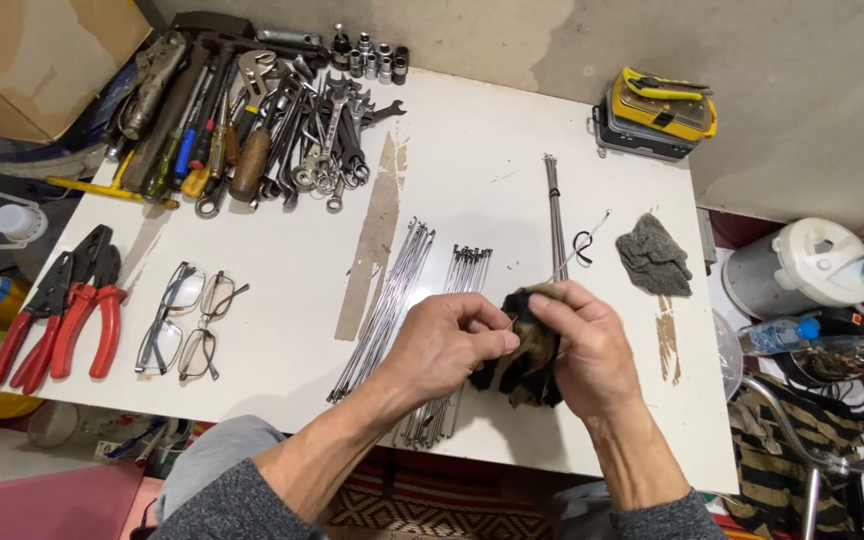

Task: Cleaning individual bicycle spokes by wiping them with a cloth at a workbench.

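Fingers [500, 338] of the left hand [447, 345] are pinched on a thin metal spoke [577, 255], right where it enters the dark rag [530, 365]. The right hand [587, 350] is clenched around that rag, wrapping it over the spoke just above the white worktop [482, 180]. Under the hands lie bundles of spokes [392, 300], another bundle [554, 205] beyond. A grey cloth [655, 256] sits off to the right, two pairs of glasses [190, 320] and red-handled pliers [57, 315] to the left, wrenches and screwdrivers [262, 130] piled at the far edge.
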